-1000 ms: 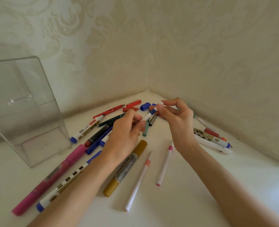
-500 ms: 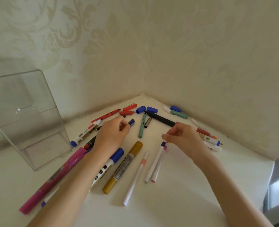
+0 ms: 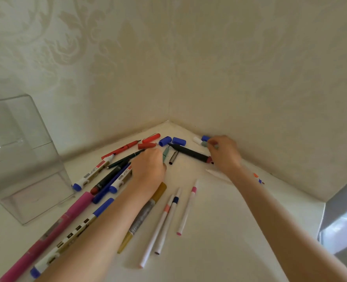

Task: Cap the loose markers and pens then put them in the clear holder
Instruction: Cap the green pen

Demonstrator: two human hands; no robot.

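Observation:
Loose markers and pens lie scattered on the white tabletop point(image 3: 219, 231) in a wall corner. My left hand point(image 3: 148, 167) rests over the pile, its fingertips closed on the lower part of a teal pen point(image 3: 165, 152). My right hand point(image 3: 224, 154) reaches to the wall on the right and pinches a grey-green cap point(image 3: 204, 143), beside a white marker with a blue cap point(image 3: 201, 139). A black marker point(image 3: 191, 153) lies between my hands. The clear holder point(image 3: 26, 159) stands at the left with nothing visible in it.
Two blue caps point(image 3: 171, 141), two red caps point(image 3: 149, 141) and a red pen point(image 3: 121, 149) lie near the corner. A pink marker point(image 3: 46, 237), a gold marker point(image 3: 142, 216) and three thin white pens point(image 3: 168, 220) lie closer to me. A grey object point(image 3: 343, 216) sits at the right edge.
My right hand laid the blue-banded thin pen down beside the other thin pens, then reached back to the cap by the wall. My left hand shifted right onto the teal pen.

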